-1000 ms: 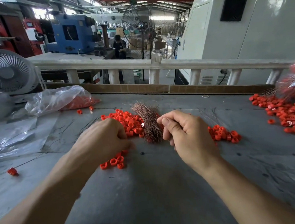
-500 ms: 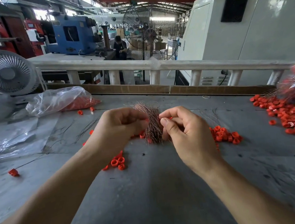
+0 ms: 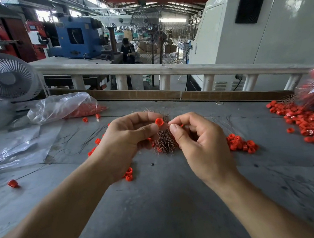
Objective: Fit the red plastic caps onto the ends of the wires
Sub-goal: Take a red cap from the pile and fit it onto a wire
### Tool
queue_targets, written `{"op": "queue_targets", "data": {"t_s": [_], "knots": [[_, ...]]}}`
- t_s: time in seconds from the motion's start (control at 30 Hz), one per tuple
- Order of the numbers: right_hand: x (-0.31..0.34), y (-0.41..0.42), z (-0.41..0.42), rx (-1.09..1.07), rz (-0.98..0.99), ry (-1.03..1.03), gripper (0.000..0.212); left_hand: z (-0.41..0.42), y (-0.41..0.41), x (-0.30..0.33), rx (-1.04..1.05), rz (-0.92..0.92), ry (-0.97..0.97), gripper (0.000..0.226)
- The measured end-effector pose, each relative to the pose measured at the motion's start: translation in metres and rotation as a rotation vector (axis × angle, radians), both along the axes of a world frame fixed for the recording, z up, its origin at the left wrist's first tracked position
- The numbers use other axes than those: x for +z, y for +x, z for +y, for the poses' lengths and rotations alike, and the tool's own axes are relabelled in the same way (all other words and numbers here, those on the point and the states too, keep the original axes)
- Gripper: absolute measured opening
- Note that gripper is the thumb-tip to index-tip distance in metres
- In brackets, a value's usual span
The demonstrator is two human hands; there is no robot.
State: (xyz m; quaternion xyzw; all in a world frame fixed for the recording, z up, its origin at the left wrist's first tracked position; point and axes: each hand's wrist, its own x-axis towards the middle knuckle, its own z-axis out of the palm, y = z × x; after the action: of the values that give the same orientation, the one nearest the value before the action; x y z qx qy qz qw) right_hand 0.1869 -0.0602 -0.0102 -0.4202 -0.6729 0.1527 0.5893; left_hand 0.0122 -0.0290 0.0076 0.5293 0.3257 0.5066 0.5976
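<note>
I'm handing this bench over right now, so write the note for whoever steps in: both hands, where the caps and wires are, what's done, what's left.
Left hand pinches one red cap at its fingertips.
Right hand pinches a thin wire end beside that cap and grips the wire bundle.
Loose caps lie on the grey table; more in the bag.
The capped pile at far right looks done.
Left: seat this cap, then continue.

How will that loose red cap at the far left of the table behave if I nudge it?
The lone red cap looks like a short round plastic ring, so it is probably very light and would skid easily on the smooth grey table. If it tips onto its side it may roll.
</note>
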Motion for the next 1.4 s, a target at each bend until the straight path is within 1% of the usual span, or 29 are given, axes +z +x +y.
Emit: {"op": "queue_targets", "data": {"t_s": [0.27,0.43,0.5,0.77,0.93,1.17,1.4], "knots": [[-0.0007,-0.0008,-0.0003,-0.002,-0.007,0.004,0.009,0.0017,-0.0017,-0.0016,-0.008,0.027,0.029,0.028],[-0.001,-0.0004,0.0002,-0.011,-0.013,0.012,0.009,0.0018,-0.0036,-0.0037,-0.047,0.077,0.077,0.018],[-0.0009,-0.0004,0.0002,-0.015,-0.02,0.018,0.009,0.0019,-0.0036,-0.0044,-0.07,0.095,0.098,0.018],[-0.0016,-0.0005,0.0008,0.009,-0.039,0.025,0.008,0.0061,-0.0066,-0.0082,-0.12,0.094,0.107,0.022],[-0.0027,-0.0012,0.0013,0.019,-0.037,0.012,0.009,0.0071,-0.0069,-0.0098,-0.098,0.088,0.101,0.026],[-0.0047,-0.0027,0.0019,0.003,-0.04,-0.006,0.011,0.0048,-0.0051,-0.0078,-0.06,0.042,0.082,0.019],[-0.0056,-0.0015,0.0027,-0.021,-0.042,-0.002,0.012,0.0033,-0.0059,-0.0052,-0.058,0.042,0.074,0.029]]}}
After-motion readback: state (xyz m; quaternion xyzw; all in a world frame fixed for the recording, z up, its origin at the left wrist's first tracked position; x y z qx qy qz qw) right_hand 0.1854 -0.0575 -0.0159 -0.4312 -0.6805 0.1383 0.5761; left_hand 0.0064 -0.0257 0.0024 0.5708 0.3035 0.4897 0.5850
